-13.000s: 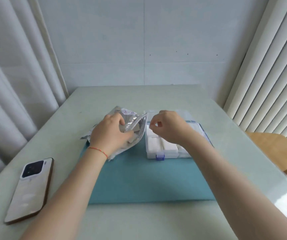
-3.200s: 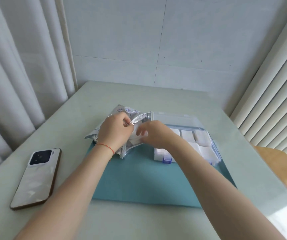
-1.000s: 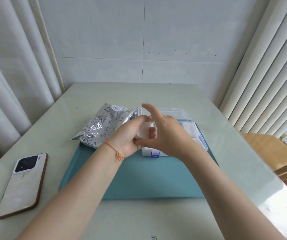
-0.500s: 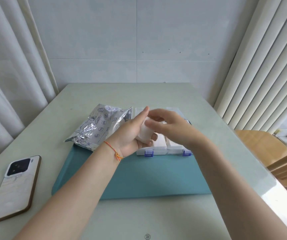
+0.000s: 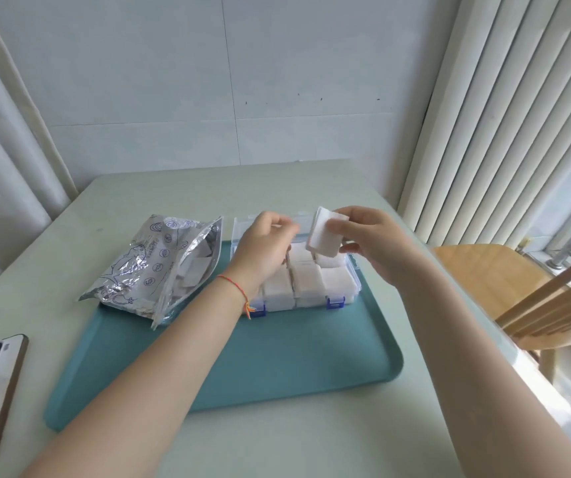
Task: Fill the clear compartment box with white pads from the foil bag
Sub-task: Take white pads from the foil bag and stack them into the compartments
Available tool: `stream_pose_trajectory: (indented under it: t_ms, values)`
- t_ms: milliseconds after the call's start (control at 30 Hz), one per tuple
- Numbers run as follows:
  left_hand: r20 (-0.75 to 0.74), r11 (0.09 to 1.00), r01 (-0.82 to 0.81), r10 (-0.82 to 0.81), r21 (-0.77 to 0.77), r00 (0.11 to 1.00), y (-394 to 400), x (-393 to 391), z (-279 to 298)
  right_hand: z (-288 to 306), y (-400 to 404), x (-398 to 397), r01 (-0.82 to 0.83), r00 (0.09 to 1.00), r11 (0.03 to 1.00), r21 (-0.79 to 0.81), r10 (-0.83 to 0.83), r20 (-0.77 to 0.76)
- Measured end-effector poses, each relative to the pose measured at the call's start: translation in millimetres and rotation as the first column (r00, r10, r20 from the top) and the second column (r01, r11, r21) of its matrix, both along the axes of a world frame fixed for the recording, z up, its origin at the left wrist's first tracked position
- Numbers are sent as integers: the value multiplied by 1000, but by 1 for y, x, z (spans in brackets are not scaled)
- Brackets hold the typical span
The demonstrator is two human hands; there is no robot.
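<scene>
Overhead: one stack of white pads (image 5: 323, 238) pinched in right hand (image 5: 368, 241), long axis tilted near-upright above one compartment box (image 5: 311, 282); left hand (image 5: 263, 246) loosely curled, holding nothing; one foil bag (image 5: 153, 267) alongside.

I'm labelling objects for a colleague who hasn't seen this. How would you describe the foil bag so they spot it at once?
Start at the teal tray on the table. On its far left corner, beside the clear compartment box, lies the foil bag. It alone is crinkled silver with blue print, its mouth gaping toward the box.

Foil bag (image 5: 153, 267) print blurred; no text legible.
</scene>
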State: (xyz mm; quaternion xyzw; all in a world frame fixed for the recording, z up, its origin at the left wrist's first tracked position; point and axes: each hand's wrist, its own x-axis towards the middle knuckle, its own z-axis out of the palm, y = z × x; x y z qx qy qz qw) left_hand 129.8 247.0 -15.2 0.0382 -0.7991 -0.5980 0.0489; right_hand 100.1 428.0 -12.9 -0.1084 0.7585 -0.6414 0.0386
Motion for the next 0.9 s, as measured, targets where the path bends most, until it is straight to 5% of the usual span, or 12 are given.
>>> stream_pose_trajectory:
  t_ms: [67, 133, 200, 533, 767, 900]
  values:
    - [-28, 946, 121, -136, -301, 990, -1, -6, -7, -6, 9, -3, 28, 1000, 999, 43, -28, -5]
    - [27, 780, 255, -293, -571, 956, 1, -8, -14, -13, 16, -4, 48, 999, 994, 94, -46, -20]
    - [65, 659, 290, -344, -694, 937, 5, -10, -18, -18, 19, -6, 67, 997, 985, 161, -61, -40]
    - [66, 549, 314, -425, -774, 903, 11, -7, -18, -26, 20, -6, 6, 999, 889, 458, 19, -51]
    - [103, 466, 326, -442, -822, 891, 15, 3, -15, -26, 13, -1, 69, 984, 727, 683, 62, -165]
    - [128, 356, 313, -457, -880, 880, 22, 7, -12, -24, 8, 2, 109, 974, 669, 735, 77, -214]
